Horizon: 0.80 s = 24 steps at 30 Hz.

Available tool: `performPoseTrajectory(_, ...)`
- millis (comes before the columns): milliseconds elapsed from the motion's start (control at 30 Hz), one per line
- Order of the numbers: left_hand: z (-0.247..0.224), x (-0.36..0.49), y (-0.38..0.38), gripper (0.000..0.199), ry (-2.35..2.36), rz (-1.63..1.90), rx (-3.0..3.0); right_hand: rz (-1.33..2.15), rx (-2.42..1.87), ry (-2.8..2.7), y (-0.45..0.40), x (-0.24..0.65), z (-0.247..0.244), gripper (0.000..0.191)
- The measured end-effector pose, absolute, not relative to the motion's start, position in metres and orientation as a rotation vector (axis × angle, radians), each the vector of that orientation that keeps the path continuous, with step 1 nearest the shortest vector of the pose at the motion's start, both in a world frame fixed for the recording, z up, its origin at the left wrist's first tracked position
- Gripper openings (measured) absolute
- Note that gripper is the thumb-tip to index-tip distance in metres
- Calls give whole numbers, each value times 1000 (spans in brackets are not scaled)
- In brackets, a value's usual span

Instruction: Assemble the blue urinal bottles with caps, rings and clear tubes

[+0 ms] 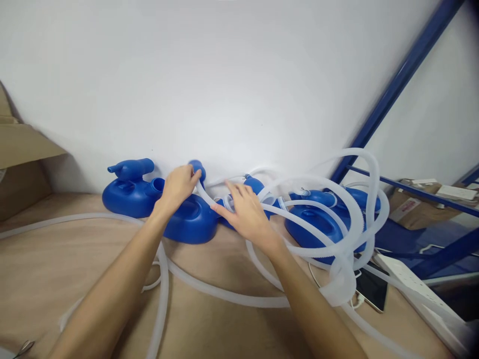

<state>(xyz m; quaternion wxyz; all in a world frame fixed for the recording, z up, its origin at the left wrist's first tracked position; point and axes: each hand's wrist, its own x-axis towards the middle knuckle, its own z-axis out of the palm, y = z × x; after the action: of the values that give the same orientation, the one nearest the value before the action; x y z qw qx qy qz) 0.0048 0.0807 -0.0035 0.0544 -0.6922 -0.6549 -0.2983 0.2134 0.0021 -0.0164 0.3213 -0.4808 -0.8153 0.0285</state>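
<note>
My left hand (pixel 180 185) is closed around the translucent corrugated hose (pixel 205 195), close to a small blue spouted piece (pixel 198 169) that is partly hidden behind the fingers. Below it sits a blue plastic urinal bottle (pixel 192 222). My right hand (pixel 245 215) has its fingers stretched and apart, with the thumb tip against the same hose. Under and behind this hand are another blue spout (pixel 254 184) and part of a blue bottle, mostly covered. Farther left, a blue bottle (pixel 125 196) stands with a loose blue spout (pixel 132 168) lying on top.
Coiled translucent hoses (pixel 352 239) loop over more blue bottles (pixel 314 224) at the right. A phone (pixel 374 286) with a cable lies by a white power strip (pixel 415 284). A cardboard box (pixel 26 174) stands left. A white wall rises behind; a blue metal frame (pixel 396 85) is at right.
</note>
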Motion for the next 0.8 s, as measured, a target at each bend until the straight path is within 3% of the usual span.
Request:
performPoseTrajectory(100,26,8,45,37,-1814,-1066,-1981,562,-1072,-1779,4,221,-3,98)
performPoseTrajectory(200,43,29,1,30,-1404,-1332,-1927,896,-849,-1513,-2,230,13,109)
performPoseTrajectory(267,44,50,-26,28,-1154,-1427,-1933,1013,-706,-1433,-11,234,24,107)
performPoseTrajectory(400,30,87,-53,24,-753,-1396,-1915,1190,-529,-1359,-32,233,39,85)
performPoseTrajectory(467,22,97,-53,25,-686,-1329,-1861,1159,-494,-1316,-40,233,44,80)
performPoseTrajectory(633,13,97,-40,25,-764,-1313,-2027,867,-537,-1150,-43,238,46,102)
performPoseTrajectory(800,19,95,-42,25,-966,-1508,-2327,699,-531,-1103,-36,233,41,106)
